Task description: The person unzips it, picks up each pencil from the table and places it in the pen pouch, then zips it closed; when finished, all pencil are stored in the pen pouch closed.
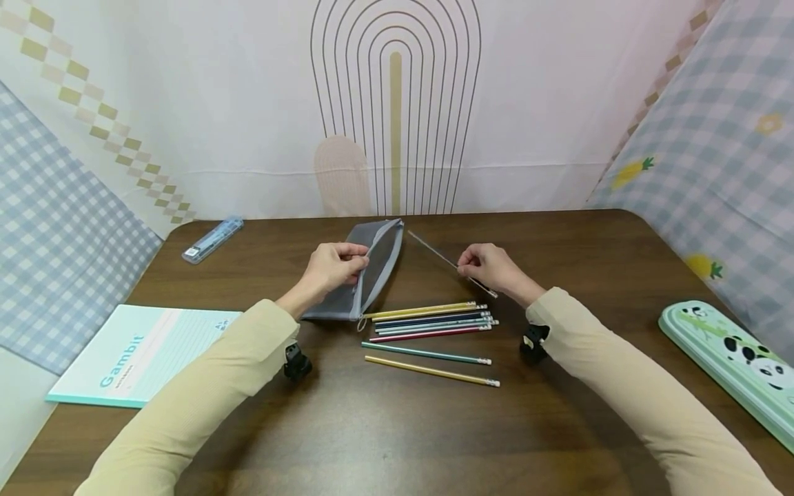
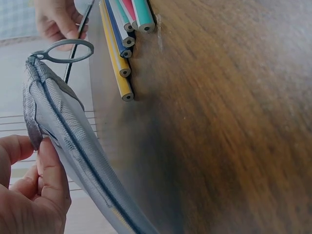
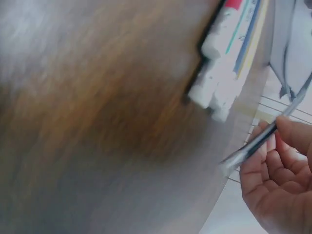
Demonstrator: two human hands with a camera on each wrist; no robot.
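My left hand (image 1: pixel 338 266) pinches the edge of a grey zippered pencil pouch (image 1: pixel 331 308), whose mouth gapes toward the right. In the left wrist view, thumb and fingers grip the pouch's rim (image 2: pixel 33 129), and a ring-shaped zipper pull (image 2: pixel 63 51) sticks out at its end. Between thumb and fingertips, my right hand (image 1: pixel 493 267) holds a dark pencil (image 1: pixel 434 250) with its far end slanting toward the pouch opening. That pencil's eraser end (image 3: pixel 235 162) points back past the fingers in the right wrist view. Several pencils (image 1: pixel 428 321) lie side by side in front of the pouch.
A teal pencil (image 1: pixel 428 353) and a yellow pencil (image 1: pixel 428 370) lie apart, nearer me. On the left are a notebook (image 1: pixel 133 351) and a clear blue case (image 1: pixel 213 241). A green panda pencil case (image 1: pixel 738 358) sits at the right edge of the wooden table (image 1: pixel 384 441).
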